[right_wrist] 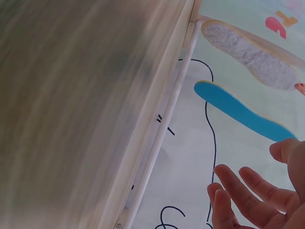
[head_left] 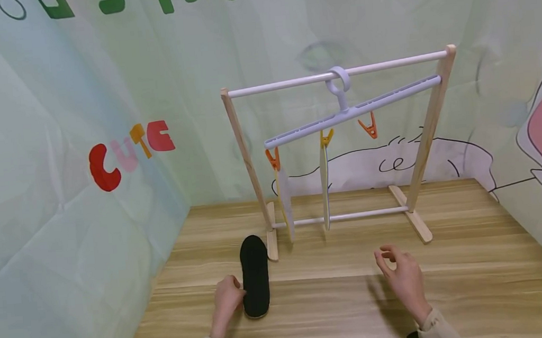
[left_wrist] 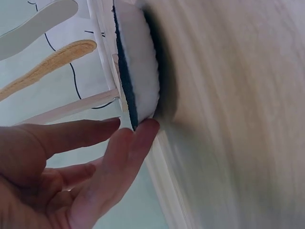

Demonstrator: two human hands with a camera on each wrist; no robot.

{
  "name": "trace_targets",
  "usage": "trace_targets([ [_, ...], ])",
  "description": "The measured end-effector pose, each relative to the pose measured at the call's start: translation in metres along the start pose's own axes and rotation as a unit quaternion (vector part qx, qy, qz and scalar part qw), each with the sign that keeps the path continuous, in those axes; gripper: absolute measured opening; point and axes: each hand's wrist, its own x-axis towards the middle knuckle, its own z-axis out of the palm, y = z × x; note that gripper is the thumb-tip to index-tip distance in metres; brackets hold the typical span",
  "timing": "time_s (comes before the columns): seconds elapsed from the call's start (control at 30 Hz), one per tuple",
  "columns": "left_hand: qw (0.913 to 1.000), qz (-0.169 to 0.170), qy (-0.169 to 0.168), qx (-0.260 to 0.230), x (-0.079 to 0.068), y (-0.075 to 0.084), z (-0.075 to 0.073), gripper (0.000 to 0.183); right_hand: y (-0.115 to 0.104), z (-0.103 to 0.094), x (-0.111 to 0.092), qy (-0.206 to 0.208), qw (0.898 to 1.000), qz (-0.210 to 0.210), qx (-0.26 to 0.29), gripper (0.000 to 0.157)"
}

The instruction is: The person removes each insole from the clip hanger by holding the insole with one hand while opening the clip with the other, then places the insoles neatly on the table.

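Observation:
A black-faced insole (head_left: 255, 276) with a white fleecy underside (left_wrist: 138, 62) lies lengthwise on the wooden table. Beside its left edge is my left hand (head_left: 228, 297); fingertips (left_wrist: 148, 128) touch the insole's rim while another digit stays apart from it. My right hand (head_left: 406, 280) is over the table on the right, fingers loosely bent around nothing. Hanging from a tilted lilac hanger (head_left: 352, 112) are two more insoles: a fleecy one (right_wrist: 252, 57) under an orange clip (head_left: 273, 159), and a blue-faced one (right_wrist: 243, 110) under a yellow clip (head_left: 327, 137).
The hanger hooks over the white top rod (head_left: 283, 85) of a wooden stand (head_left: 428, 135), whose feet rest on the table (head_left: 329, 302). Another orange clip (head_left: 369, 125) hangs at the right with nothing in it. Printed cloth walls (head_left: 91, 247) enclose the table.

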Motion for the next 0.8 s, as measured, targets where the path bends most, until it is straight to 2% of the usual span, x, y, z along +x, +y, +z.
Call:
trace_targets([
  [0.27,0.9996,-0.009,-0.005,-0.025,0.003,0.005,-0.007,0.011,0.002,-0.001,0.001,-0.001,1.000,0.009,-0.003,0.018],
  [0.53,0.9999,0.001,-0.004,-0.016,0.006,0.017,-0.012,0.015,0.003,-0.002,0.003,-0.005,1.000,0.014,-0.001,0.019],
  [0.8,0.9993,0.010,0.022,-0.028,0.009,0.035,-0.021,0.019,0.003,-0.004,0.007,-0.005,1.000,0.018,-0.005,0.018],
])
